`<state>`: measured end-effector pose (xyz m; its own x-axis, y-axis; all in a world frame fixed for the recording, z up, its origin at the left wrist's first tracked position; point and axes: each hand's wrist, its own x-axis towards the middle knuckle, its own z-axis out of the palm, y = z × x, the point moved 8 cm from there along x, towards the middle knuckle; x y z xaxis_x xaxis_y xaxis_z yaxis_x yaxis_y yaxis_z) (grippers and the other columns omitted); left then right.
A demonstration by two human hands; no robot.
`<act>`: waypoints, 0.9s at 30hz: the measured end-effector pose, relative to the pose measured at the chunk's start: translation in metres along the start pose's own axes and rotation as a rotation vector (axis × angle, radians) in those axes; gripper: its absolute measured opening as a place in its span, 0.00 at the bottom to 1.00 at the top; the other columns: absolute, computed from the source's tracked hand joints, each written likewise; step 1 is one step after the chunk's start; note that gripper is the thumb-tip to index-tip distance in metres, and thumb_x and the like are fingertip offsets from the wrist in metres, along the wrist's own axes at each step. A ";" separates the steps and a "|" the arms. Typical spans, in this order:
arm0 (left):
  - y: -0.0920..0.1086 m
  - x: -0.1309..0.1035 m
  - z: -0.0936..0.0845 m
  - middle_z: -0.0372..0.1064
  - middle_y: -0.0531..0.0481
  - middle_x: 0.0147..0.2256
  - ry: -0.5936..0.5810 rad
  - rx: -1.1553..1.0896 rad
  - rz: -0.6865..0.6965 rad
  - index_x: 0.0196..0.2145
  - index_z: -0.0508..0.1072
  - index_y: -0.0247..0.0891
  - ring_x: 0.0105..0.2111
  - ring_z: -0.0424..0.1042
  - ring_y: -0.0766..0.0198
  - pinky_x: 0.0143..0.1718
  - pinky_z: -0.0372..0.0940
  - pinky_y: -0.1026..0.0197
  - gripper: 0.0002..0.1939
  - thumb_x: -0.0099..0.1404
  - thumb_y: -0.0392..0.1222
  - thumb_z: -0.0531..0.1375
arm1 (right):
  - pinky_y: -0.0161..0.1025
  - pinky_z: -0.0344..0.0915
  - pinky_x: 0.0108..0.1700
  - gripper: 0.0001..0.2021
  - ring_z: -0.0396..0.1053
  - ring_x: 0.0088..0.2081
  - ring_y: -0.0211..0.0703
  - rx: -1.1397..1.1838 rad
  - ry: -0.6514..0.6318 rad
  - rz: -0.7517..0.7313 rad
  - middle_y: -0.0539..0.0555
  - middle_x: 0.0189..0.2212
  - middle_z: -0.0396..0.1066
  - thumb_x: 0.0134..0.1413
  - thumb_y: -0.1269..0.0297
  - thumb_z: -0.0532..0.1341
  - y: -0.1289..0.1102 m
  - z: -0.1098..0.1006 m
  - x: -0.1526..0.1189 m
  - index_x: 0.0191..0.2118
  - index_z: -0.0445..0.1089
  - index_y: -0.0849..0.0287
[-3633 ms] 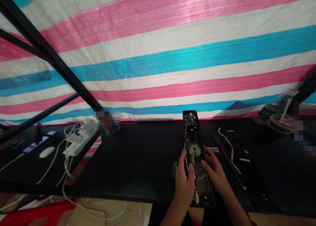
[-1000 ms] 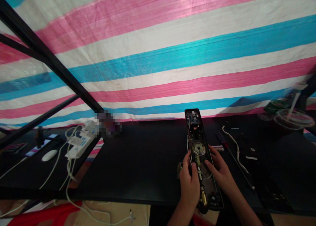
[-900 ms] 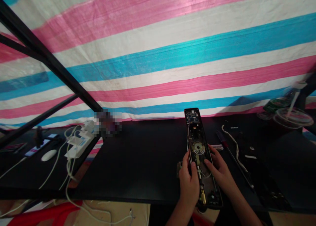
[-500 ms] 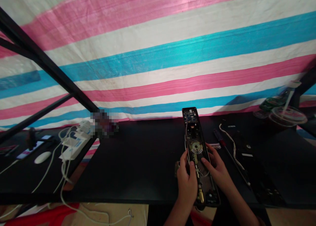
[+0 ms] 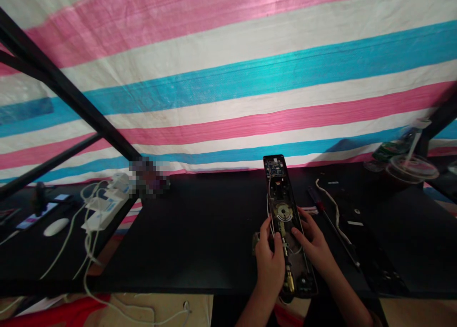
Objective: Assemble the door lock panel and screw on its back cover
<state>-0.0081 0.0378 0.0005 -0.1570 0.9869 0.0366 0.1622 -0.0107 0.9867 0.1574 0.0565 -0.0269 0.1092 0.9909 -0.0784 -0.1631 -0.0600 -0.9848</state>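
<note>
Between my hands is a long black housing (image 5: 300,265), by its look the open shell of an electronic door lock, tilted with its far end raised towards the striped sheet. Inside it show a circuit board (image 5: 274,167), a round metal disc (image 5: 284,212) and a brass cylinder (image 5: 290,282). My left hand (image 5: 270,260) grips the left edge, thumb on top beside thin white wires. On the right edge my right hand (image 5: 316,246) is closed, its thumb over the inside. The fingers under the housing are hidden. A metal part (image 5: 255,243) shows partly behind my left hand.
Right of the housing lie a screwdriver (image 5: 333,227), a white cord (image 5: 335,205) and a dark flat panel (image 5: 378,255). Further right stands a lidded plastic cup (image 5: 410,170) with a straw. Left are a power strip (image 5: 107,213) with cables, a white mouse (image 5: 56,227) and a phone (image 5: 39,215).
The view has shifted slightly, so the things at the left and right edges sit a little further left. My hands keep the same hold on the door lock housing.
</note>
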 end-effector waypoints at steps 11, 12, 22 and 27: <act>0.000 0.000 0.000 0.73 0.41 0.58 -0.005 -0.007 0.001 0.61 0.68 0.40 0.59 0.71 0.56 0.61 0.63 0.52 0.22 0.72 0.42 0.54 | 0.51 0.73 0.50 0.37 0.77 0.48 0.56 0.005 -0.003 0.025 0.59 0.49 0.77 0.52 0.47 0.70 -0.002 0.000 -0.001 0.64 0.59 0.50; 0.000 -0.001 -0.001 0.73 0.42 0.58 -0.001 -0.010 0.004 0.61 0.68 0.40 0.58 0.72 0.56 0.61 0.63 0.52 0.22 0.72 0.42 0.54 | 0.51 0.73 0.50 0.36 0.77 0.48 0.55 -0.001 -0.001 0.025 0.58 0.49 0.77 0.52 0.47 0.70 -0.003 0.000 -0.001 0.64 0.60 0.50; 0.003 -0.001 -0.001 0.73 0.41 0.58 -0.012 0.003 0.001 0.61 0.69 0.39 0.58 0.72 0.56 0.60 0.63 0.53 0.21 0.72 0.42 0.54 | 0.53 0.74 0.49 0.35 0.79 0.44 0.55 0.065 0.019 0.057 0.57 0.45 0.79 0.50 0.46 0.70 0.000 -0.001 0.001 0.62 0.63 0.50; 0.003 0.000 0.000 0.72 0.40 0.59 -0.011 0.014 0.004 0.61 0.68 0.38 0.59 0.71 0.56 0.61 0.62 0.53 0.21 0.73 0.42 0.53 | 0.52 0.74 0.49 0.35 0.79 0.44 0.54 0.085 0.013 0.058 0.57 0.46 0.78 0.51 0.47 0.70 -0.001 0.001 0.000 0.62 0.61 0.50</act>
<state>-0.0080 0.0373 0.0033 -0.1460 0.9885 0.0387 0.1769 -0.0124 0.9841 0.1567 0.0570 -0.0263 0.1095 0.9844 -0.1377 -0.2525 -0.1064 -0.9617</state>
